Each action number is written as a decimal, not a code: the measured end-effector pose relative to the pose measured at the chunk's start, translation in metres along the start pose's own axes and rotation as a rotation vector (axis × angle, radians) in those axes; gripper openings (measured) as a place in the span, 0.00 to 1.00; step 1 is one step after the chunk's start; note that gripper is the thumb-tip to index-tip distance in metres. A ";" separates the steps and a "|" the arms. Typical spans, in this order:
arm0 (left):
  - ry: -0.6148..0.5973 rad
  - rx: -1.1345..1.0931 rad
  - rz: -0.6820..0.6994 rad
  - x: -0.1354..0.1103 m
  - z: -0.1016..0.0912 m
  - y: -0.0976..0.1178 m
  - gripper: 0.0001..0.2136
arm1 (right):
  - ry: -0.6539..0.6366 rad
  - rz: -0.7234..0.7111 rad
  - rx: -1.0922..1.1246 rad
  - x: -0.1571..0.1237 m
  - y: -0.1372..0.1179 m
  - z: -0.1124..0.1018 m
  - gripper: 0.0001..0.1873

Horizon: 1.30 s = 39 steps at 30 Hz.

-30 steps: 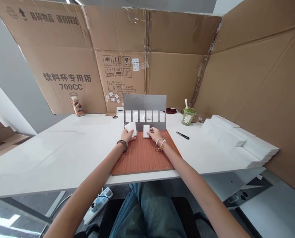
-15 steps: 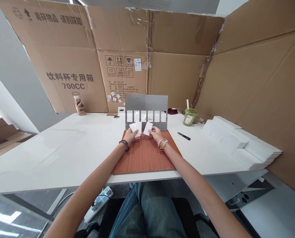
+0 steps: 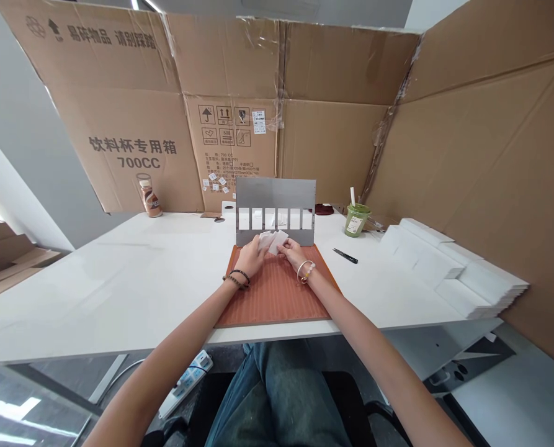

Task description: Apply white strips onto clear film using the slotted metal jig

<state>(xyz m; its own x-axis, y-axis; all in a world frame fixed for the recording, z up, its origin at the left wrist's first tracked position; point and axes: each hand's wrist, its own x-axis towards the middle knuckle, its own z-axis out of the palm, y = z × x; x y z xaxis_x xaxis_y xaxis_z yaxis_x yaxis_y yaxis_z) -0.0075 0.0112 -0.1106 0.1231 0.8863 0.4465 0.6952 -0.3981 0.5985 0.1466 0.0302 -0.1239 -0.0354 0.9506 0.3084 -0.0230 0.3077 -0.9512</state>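
So the small white rectangular cards (image 3: pixel 279 241) are picked up but not let go yet: left hand (image 3: pixel 252 258) curled round some (can't count, fingers hide them), right hand (image 3: pixel 294 253) pinching one, over the far end of the ribbed reddish-brown board (image 3: pixel 277 295), before the slotted grey panel (image 3: pixel 275 193). Brown cardboard wall (image 3: pixel 230 62) reads 饮料杯专用箱 700CC, plus 易碎物品 请别踩踏.

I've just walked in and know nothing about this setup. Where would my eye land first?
Probably on the tall cardboard panels around the back and right of the white table. Then the middle, where the left hand and right hand hold white cards over a reddish board, before a grey plate with a row of openings. A green cup stands further right.
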 end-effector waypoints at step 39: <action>-0.092 -0.890 -0.369 0.000 0.013 0.002 0.12 | 0.027 0.141 -0.115 0.002 0.015 -0.012 0.14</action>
<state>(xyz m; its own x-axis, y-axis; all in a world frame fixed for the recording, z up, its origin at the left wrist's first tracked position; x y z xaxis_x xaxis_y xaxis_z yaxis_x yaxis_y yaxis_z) 0.0030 0.0129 -0.1178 0.0857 0.9914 0.0985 -0.0851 -0.0913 0.9922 0.1583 0.0374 -0.1375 -0.0030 0.9850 0.1726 0.0949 0.1721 -0.9805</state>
